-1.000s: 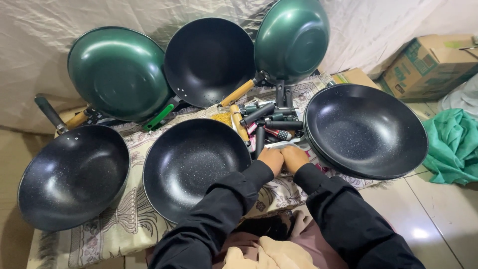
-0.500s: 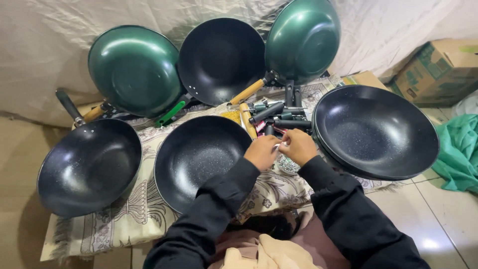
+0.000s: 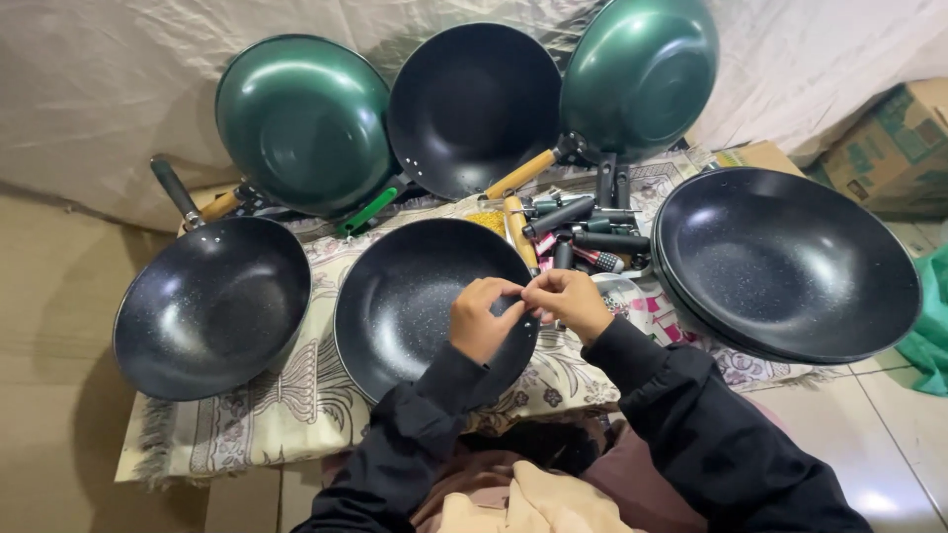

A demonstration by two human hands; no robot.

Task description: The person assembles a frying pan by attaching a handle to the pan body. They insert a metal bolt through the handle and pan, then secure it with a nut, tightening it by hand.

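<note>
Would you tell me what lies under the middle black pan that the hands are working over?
The black pan rests on a patterned cloth with a fringed edge. What lies beneath the cloth is covered. Both hands meet above the pan's rim.

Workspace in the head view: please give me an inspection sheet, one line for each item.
Surface: patterned mat on the floor, pans lying on it.
Job's things: black wok below both hands; something small is pinched between the fingertips, too small to tell.
Clutter: pile of loose handles; black pans at left and right; two green pans and one black pan propped against the cloth backdrop.
Grippers: left hand and right hand meet over the wok rim.
Cables: nothing seen.
Surroundings: cardboard box, green cloth.
</note>
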